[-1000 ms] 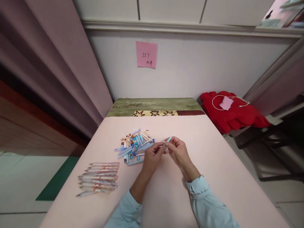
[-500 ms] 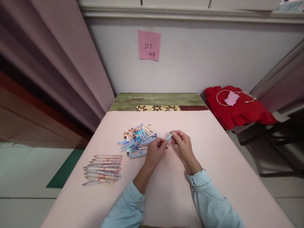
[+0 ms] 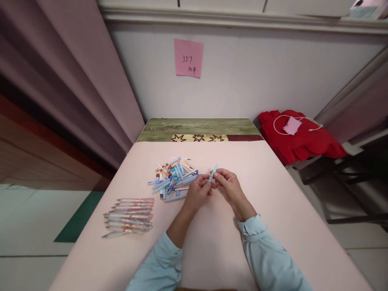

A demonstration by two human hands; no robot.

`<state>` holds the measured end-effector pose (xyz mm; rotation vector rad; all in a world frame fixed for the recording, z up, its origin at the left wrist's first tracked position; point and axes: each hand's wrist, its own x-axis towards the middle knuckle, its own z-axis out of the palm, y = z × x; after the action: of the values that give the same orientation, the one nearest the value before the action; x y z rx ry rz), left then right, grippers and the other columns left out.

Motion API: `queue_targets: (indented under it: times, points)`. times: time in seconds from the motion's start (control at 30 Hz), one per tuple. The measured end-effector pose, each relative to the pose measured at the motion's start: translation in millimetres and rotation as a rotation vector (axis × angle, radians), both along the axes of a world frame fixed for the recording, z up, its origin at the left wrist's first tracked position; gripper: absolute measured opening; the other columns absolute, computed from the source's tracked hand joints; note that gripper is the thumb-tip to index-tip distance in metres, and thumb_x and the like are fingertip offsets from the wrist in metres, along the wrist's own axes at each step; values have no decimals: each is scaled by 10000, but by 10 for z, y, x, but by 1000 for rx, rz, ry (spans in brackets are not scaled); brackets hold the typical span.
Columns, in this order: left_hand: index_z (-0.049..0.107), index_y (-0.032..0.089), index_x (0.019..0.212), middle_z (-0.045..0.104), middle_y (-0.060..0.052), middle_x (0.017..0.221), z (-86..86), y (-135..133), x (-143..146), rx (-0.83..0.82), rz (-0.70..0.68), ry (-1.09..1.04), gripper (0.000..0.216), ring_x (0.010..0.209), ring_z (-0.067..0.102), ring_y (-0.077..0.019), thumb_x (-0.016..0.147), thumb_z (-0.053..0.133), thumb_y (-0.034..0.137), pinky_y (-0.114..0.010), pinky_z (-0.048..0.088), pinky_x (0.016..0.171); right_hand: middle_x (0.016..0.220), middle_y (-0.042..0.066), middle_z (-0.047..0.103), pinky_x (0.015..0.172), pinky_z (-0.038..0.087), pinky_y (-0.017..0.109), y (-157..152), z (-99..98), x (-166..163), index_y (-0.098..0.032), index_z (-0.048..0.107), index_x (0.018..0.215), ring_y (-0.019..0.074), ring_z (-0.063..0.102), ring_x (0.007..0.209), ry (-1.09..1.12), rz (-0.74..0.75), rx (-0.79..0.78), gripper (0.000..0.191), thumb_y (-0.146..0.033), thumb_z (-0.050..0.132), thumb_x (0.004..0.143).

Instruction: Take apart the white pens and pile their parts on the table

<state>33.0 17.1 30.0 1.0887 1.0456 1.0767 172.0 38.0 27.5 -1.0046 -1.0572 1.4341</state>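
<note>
A short light-blue pen part (image 3: 214, 171) is pinched between my two hands above the table, its upper end pointing up and away. My left hand (image 3: 197, 193) has its fingers closed on the lower end. My right hand (image 3: 232, 186) grips the same piece from the right with thumb and fingertips, and the fingers hide some of it. Just left of my hands lies a loose pile of pen parts (image 3: 172, 178): blue barrels, thin refills and small brown and blue pieces. Nearer on the left, several clear-bodied pens (image 3: 129, 216) lie side by side in a row.
A pale pink sheet (image 3: 224, 250) covers the table, with a green patterned strip (image 3: 200, 124) at its far edge. A pink note (image 3: 188, 58) sticks to the wall. On the right, a red cloth (image 3: 303, 145) carries a white cable. A curtain (image 3: 75, 60) hangs at left.
The light-blue pen part has tilted more upright, and my hands have drawn closer together around it. The pile and the row of pens look unchanged; the view has shifted slightly.
</note>
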Motion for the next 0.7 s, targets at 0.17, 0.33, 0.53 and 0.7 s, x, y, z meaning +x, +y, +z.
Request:
queue_targets:
  times: [0.17, 0.33, 0.53, 0.7]
  points:
    - [534, 163, 950, 680, -44, 752, 4, -4, 8, -35, -4, -74, 282, 516, 508, -94, 743, 612, 338, -217, 351, 479, 569, -23, 560, 477, 423, 221, -3, 21, 0, -173, 680, 763, 91, 453, 501, 5, -18, -18, 325, -474, 776, 683]
    - [531, 169, 927, 686, -50, 770, 54, -16, 13, -58, 0, -99, 287, 522, 512, -94, 728, 627, 353, -221, 342, 483, 623, -17, 581, 516, 436, 231, 4, 15, 38, -185, 727, 949, 93, 455, 535, 18, 23, -7, 355, -449, 760, 713]
    - [540, 171, 926, 674, -25, 741, 85, -17, 20, -86, 3, -161, 293, 514, 505, -93, 727, 641, 361, -228, 331, 485, 597, -30, 554, 552, 482, 267, 8, -50, 52, -195, 712, 1090, 112, 500, 540, 70, 110, -27, 416, -461, 714, 770]
    - [538, 164, 948, 631, 4, 633, 47, -11, 17, -95, -6, -156, 298, 485, 488, -96, 735, 632, 349, -225, 317, 476, 524, -64, 481, 485, 502, 306, 1, -106, -24, -197, 682, 1052, 134, 519, 446, 174, 185, -63, 402, -477, 719, 767]
